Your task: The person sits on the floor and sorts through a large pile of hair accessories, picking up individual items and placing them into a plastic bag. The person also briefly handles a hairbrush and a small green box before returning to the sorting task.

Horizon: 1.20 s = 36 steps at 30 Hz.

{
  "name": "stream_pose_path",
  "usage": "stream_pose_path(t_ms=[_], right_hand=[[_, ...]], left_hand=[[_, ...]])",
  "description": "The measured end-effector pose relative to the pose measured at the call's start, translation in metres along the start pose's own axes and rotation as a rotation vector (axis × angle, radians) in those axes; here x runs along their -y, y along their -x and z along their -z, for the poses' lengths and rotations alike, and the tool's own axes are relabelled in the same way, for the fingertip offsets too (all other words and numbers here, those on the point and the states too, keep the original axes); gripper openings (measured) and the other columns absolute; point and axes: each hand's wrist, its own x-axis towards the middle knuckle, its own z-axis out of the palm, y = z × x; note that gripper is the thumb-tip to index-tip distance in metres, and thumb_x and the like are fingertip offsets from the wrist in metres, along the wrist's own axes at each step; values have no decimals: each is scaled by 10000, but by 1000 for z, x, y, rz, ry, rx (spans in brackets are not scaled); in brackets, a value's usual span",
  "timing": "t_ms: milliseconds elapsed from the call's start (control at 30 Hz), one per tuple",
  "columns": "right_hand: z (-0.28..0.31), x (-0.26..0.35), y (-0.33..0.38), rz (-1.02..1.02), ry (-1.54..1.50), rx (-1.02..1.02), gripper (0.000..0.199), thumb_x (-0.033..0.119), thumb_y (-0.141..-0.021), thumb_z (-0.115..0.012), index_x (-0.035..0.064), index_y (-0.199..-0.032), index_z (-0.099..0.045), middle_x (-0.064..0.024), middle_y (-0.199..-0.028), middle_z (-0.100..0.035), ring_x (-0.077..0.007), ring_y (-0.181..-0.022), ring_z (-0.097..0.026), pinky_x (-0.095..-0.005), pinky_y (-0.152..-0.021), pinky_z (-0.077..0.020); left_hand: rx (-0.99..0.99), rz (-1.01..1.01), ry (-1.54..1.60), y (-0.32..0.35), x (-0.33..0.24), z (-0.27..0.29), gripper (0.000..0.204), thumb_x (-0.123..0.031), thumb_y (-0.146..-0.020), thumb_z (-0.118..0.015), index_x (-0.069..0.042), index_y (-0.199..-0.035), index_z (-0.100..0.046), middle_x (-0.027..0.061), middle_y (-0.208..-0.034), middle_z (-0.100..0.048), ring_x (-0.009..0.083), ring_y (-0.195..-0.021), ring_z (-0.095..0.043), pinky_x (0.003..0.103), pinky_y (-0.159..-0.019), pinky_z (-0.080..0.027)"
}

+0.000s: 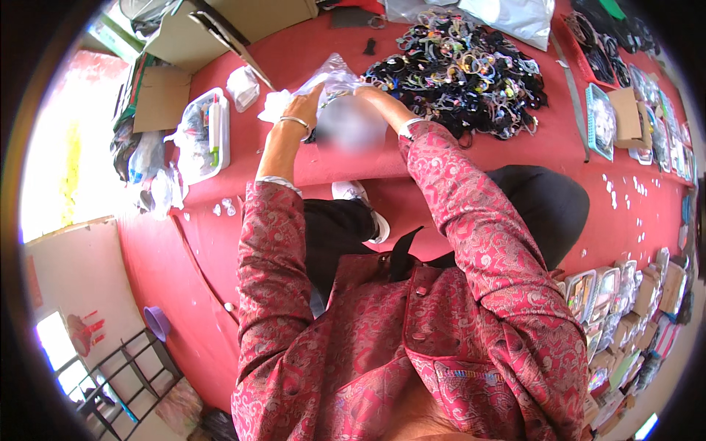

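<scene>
A clear plastic bag point(336, 72) is stretched between my two hands above the red surface. My left hand point(303, 105) is closed on the bag's left side, with a white crumpled piece of plastic point(275, 107) beside it. On the other side, my right hand point(370, 94) grips the bag's right edge; its fingertips are partly hidden. A blurred patch below the hands hides whatever is there. Just right of my right hand lies a big heap of hair ties point(463, 77), mostly black, with coloured bands and small ornaments mixed in.
A white tray point(225, 140) with plastic packs stands at the left, near a crumpled white bag point(243, 88). A red basket point(586, 55) and a light blue basket point(601, 121) are at the right. Many packed boxes point(607, 294) line the lower right.
</scene>
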Motion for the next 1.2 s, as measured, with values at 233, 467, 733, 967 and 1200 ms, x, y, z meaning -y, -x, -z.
stream_pose_path(t_ms=[233, 467, 733, 967, 1200], right_hand=[[14, 44, 43, 287, 295, 326, 437, 439, -779, -537, 64, -990, -610, -181, -901, -621, -279, -835, -595, -362, -718, -459], [19, 118, 84, 15, 924, 291, 152, 116, -749, -533, 13, -830, -611, -202, -993, -590, -299, -767, -629, -430, -647, -490], [-3, 130, 6, 419, 798, -213, 187, 118, -769, -474, 38, -801, -640, -158, -947, -605, -295, -734, -625, -388, -630, -504], [-2, 104, -46, 335, 558, -17, 148, 101, -704, -506, 35, -720, -638, -172, -759, -624, -301, -726, -626, -408, -627, -488], [45, 165, -55, 382, 276, -113, 178, 143, -592, -600, 56, -742, -644, -96, -699, -619, -219, -680, -602, -327, -619, -464]], left_hand=[[-32, 25, 52, -2, 22, -24, 615, 52, -716, -507, -133, -1286, -368, 203, -988, -589, 319, -910, -585, 392, -782, -459], [-18, 46, 151, 1, 23, -17, 464, 78, -722, -451, -80, -1152, -521, 167, -1052, -586, 304, -992, -561, 373, -844, -450], [103, 33, 212, 1, 28, -14, 286, 43, -726, -482, -53, -945, -638, 136, -910, -640, 266, -883, -612, 350, -781, -475], [-68, -9, 169, 7, 34, -2, 184, -115, -779, -499, -74, -886, -643, 164, -844, -624, 318, -845, -595, 393, -766, -459], [-440, 172, 296, 20, 48, 26, 199, -127, -768, -499, -32, -894, -620, 177, -879, -622, 333, -856, -593, 402, -762, -463]])
